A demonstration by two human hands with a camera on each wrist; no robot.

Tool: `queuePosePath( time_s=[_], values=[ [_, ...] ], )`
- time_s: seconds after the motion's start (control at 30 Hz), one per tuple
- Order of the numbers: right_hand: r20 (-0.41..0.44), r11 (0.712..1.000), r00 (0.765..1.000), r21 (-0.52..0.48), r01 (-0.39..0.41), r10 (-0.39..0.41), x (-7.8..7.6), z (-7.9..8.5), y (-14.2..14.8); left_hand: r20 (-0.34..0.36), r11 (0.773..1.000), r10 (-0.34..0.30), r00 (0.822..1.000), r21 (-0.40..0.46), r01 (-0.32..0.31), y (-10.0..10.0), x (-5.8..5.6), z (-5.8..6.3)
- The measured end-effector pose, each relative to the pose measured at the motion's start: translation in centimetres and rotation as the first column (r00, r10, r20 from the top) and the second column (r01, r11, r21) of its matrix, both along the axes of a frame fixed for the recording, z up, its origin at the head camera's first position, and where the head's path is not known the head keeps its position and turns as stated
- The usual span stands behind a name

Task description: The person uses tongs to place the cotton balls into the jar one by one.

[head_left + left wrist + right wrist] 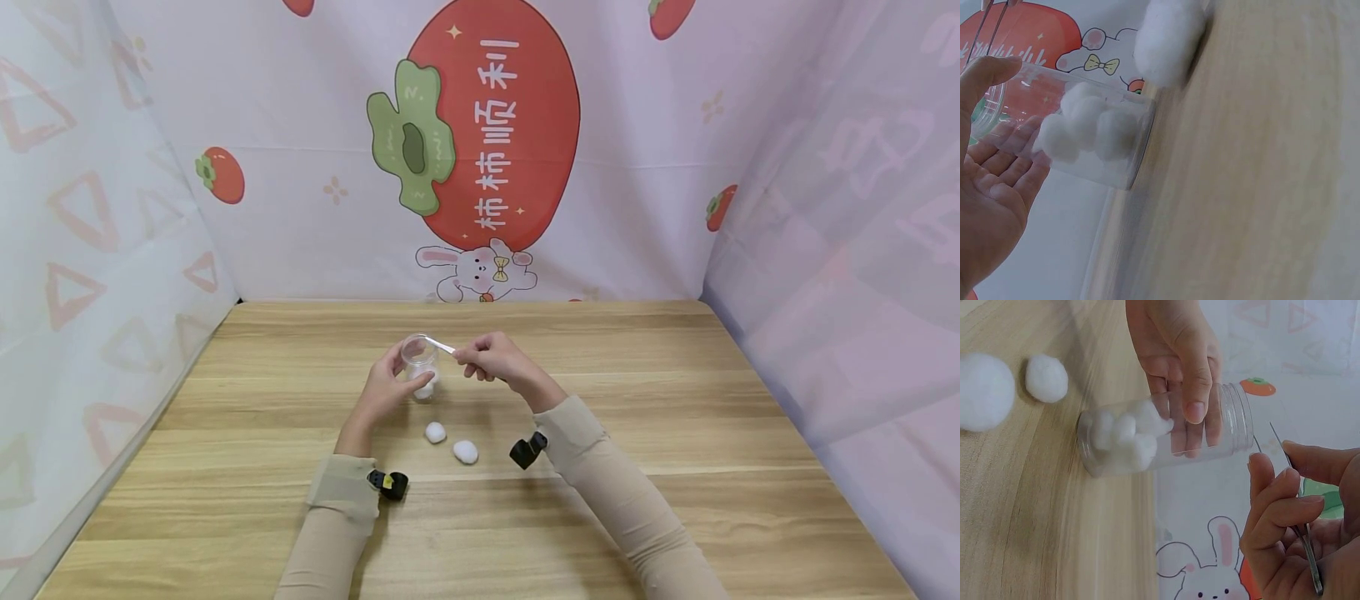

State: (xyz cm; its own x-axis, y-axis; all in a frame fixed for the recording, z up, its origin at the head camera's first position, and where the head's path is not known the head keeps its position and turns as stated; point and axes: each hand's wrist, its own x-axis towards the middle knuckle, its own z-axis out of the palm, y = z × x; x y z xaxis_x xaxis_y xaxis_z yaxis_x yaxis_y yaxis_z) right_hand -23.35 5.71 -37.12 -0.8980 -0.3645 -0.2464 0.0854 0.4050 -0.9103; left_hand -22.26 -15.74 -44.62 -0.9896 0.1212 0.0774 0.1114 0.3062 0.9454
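Note:
My left hand [390, 385] grips a clear plastic jar [1166, 428] round its side, thumb on one face and fingers on the other. The jar stands upright on the table with its mouth uncovered, and several white cotton balls [1088, 125] lie at its bottom. In my right hand [497, 358] is a pair of metal tweezers [1300, 528], pinched between thumb and fingers. Their tips are at the jar's rim, slightly apart, with nothing between them. Two more cotton balls, a nearer one [466, 452] and a farther one [435, 432], lie on the table in front of the jar.
The wooden table [637, 500] runs back to a printed cloth [300, 233] with persimmons and a rabbit. Cloth also hangs along the left and right sides. A small black camera sits on each wrist, one on the left [393, 485] and one on the right [523, 452].

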Motion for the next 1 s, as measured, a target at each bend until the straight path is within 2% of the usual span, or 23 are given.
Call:
queuePosePath(
  time_s=[0.27, 1.0],
  values=[
    [-0.005, 1.0, 1.0, 0.005, -0.022, 0.022, 0.4, 0.2, 0.4, -0.005, 1.0, -0.01, 1.0, 0.0, 0.01, 0.0, 0.0, 0.1],
    [-0.005, 0.996, 0.998, -0.062, -0.062, 0.062, 2.1, -1.0, 1.4, 0.001, 1.0, -0.012, 1.0, -0.013, 0.012, 0.0, 0.1, 0.1]
  ],
)
